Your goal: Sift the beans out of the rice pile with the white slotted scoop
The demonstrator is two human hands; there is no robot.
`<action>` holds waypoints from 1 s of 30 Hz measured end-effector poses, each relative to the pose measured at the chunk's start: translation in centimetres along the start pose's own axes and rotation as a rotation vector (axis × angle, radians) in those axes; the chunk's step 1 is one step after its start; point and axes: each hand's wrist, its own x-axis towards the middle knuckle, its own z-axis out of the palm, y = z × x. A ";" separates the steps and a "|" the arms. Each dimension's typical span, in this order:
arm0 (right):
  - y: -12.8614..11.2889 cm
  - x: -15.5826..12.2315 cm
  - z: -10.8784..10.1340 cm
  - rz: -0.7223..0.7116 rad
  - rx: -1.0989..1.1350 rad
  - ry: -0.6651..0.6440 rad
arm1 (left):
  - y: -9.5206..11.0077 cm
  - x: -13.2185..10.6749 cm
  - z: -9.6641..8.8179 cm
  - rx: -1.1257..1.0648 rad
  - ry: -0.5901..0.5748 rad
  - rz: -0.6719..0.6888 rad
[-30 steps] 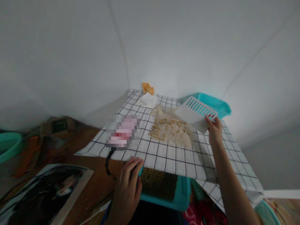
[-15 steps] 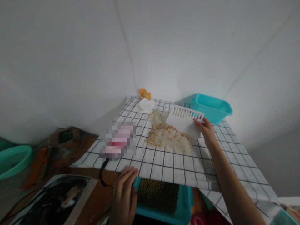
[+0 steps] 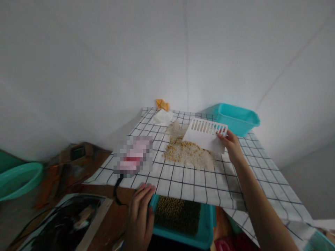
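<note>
My right hand (image 3: pixel 230 143) grips the right end of a white slotted plastic scraper (image 3: pixel 205 136), whose lower edge rests on a heap of rice mixed with yellow beans (image 3: pixel 187 151) on the checked tablecloth (image 3: pixel 188 183). My left hand (image 3: pixel 140 212) is closed over the left rim of a teal tray (image 3: pixel 206 232) that holds dark green and yellow beans and sits just below the table's front edge.
A second teal tray (image 3: pixel 237 119) stands at the table's back right. A white tissue (image 3: pixel 162 118) and an orange scrap (image 3: pixel 162 104) lie at the back corner. A pixelated pink object (image 3: pixel 134 157) lies left of the heap. A teal basin (image 3: pixel 18 179) sits far left.
The scraper came down from a raised, tilted position onto the far side of the heap and then stayed there. The view shifted slightly. My left hand has kept its hold on the tray.
</note>
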 end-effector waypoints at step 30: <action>-2.3 -1.7 0.1 -0.029 0.159 0.154 | 0.3 0.4 -0.1 -0.026 -0.033 0.036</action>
